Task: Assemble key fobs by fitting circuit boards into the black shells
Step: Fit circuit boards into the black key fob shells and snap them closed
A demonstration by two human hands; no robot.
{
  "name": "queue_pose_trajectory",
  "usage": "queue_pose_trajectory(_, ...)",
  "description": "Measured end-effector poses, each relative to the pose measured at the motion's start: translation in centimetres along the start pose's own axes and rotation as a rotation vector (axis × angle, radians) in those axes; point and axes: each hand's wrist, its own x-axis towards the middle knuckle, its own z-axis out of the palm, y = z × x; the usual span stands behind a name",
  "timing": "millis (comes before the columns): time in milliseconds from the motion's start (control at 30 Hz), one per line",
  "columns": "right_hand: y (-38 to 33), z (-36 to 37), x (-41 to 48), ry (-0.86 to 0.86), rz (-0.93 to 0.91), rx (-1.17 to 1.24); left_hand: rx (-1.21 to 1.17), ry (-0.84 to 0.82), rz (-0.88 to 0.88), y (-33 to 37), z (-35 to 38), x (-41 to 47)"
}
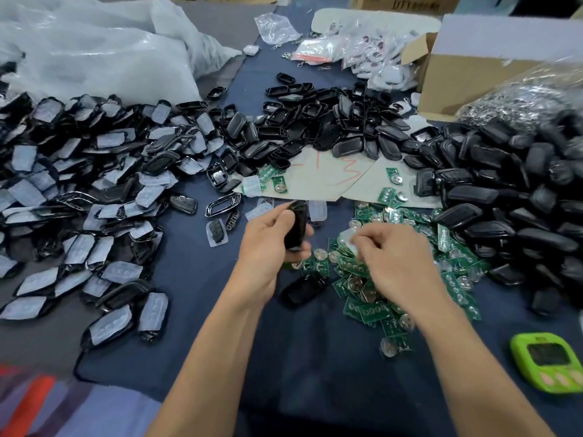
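My left hand [268, 244] grips a black key fob shell [296, 227] upright above the blue cloth. My right hand [397, 260] hovers over a heap of green circuit boards [372, 310] with round coin cells, and its fingertips pinch a pale, blurred piece [348, 239] at the heap's top. What that piece is I cannot tell. One more black shell [304, 290] lies flat on the cloth between my wrists.
Film-covered black shells [79, 190] are piled at the left, bare black shells [520, 209] at the right and back. A cardboard sheet [318, 178] lies in the middle. A cardboard box [479, 70], plastic bags [362, 48] and a green timer [547, 361] surround the work area.
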Motion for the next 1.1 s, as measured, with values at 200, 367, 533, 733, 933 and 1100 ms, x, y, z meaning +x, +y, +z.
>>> queue_pose_trajectory(200, 0.7, 0.6, -0.4, 0.003, -0.067, -0.278, 0.195, 0.234, 0.019, -1.8, -0.3, 0.4)
queue_pose_trajectory(367, 0.5, 0.8, -0.1, -0.002, -0.060, -0.248, 0.195, 0.288, 0.011, -2.5, -0.3, 0.5)
queue_pose_trajectory(533, 0.1, 1.4, 0.2, 0.129, -0.061, -0.206, 0.217, 0.321, 0.025, -2.7, -0.3, 0.5)
queue_pose_trajectory(733, -1.1, 1.7, -0.1, 0.254, 0.089, 0.227, 0.254, 0.318, 0.049, -2.9, -0.3, 0.1)
queue_pose_trajectory(933, -1.6, 2.0, -0.6, 0.124, -0.047, -0.322, 0.271, 0.320, 0.066, -3.0, -0.4, -0.1)
queue_pose_trajectory(1100, -2.0, 3.0, -0.9, 0.152, -0.155, -0.251, 0.263, 0.313, 0.070, -3.1, -0.2, -0.3)
